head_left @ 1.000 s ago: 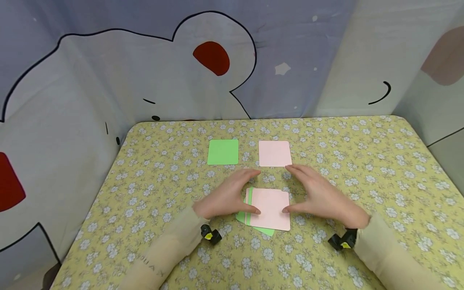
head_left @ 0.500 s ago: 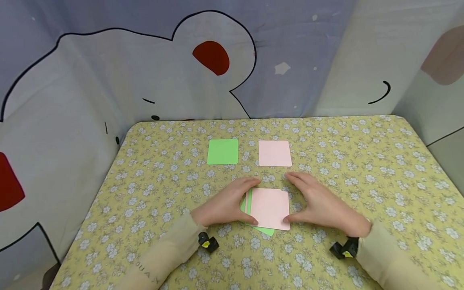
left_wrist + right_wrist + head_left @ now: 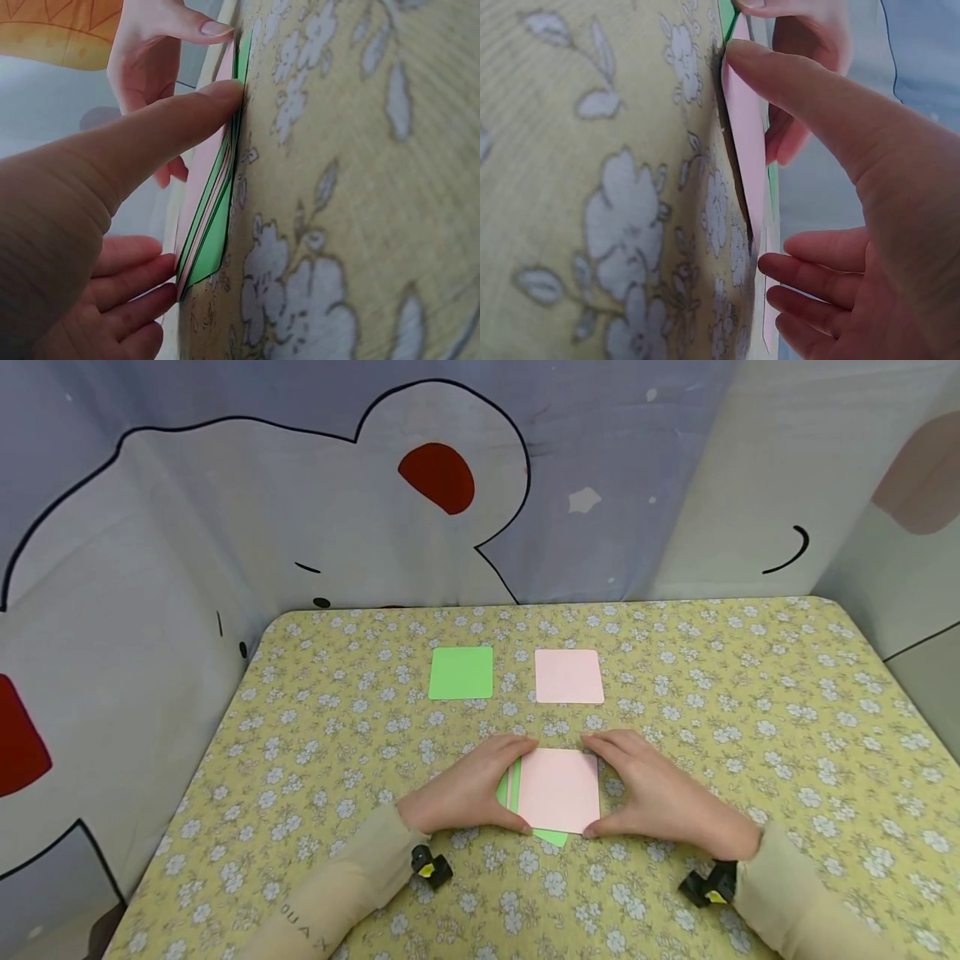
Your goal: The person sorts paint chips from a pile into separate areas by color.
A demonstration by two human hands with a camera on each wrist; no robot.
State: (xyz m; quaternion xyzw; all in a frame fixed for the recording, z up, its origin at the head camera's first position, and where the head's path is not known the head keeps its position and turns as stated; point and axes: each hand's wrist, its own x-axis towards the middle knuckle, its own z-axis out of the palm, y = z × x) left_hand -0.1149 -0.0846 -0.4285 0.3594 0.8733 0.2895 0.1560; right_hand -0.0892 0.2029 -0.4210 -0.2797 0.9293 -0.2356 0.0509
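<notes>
And here's the left hand (image 3: 474, 787), thumb on the near edge of the pile of cards (image 3: 558, 789), fingertips at the far edge, a span just wide enough to hold the pile between them. Across from it the right hand (image 3: 654, 789) mirrors that, thumb at the near corner, fingers curved round to the far one. So the pile sits right between the two hands, flat-ish, the top pink card (image 3: 202, 169) uppermost.

Look beside the left fingers: thin green and pink edges step out like stairs, and a green card (image 3: 551, 837) pokes out askew between the thumbs. A dark line runs under the pink edge by the right thumb; lifted or merely overhanging, I can't tell.

This looks like squaring up, and the good play is surely even, light pressure: thumbs and fingers low, catching the bottom layers too, because pressing only the top would leave that green corner out. Squeeze too hard and the thin cards could bow.

Further out, straight ahead of the left fingertips, a lone green card (image 3: 461, 673); ahead of the right, a lone pink card (image 3: 569, 677), both flat on the flowered table (image 3: 300, 777), well clear of the knuckles.
</notes>
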